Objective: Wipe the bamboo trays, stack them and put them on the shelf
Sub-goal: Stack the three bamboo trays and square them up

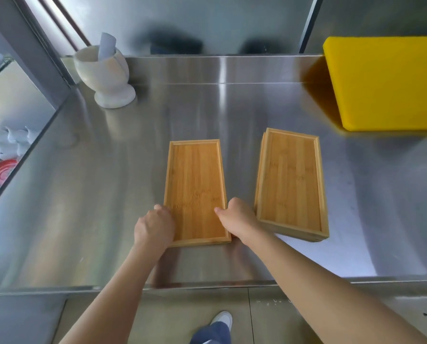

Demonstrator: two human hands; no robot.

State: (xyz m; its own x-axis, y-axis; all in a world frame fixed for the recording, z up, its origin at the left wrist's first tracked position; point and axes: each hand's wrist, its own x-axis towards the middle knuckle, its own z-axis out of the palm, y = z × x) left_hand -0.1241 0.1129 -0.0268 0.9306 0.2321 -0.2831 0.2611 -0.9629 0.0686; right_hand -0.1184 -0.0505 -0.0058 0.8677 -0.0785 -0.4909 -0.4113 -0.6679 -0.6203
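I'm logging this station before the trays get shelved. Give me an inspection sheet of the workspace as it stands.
Surface: stainless steel counter, bare and shiny around the trays.
Job's things: single bamboo tray lying flat near the front edge; stack of bamboo trays to its right, apart from it. No wiping cloth seen.
Clutter: white mortar with a pale object standing in it, back left; yellow cutting board, back right.
Grippers: left hand grips the single tray's left edge; right hand grips its right edge.
Cables: nothing seen.
Surroundings: steel wall behind; white and red dishes below on the left; tiled floor and a shoe below the counter.
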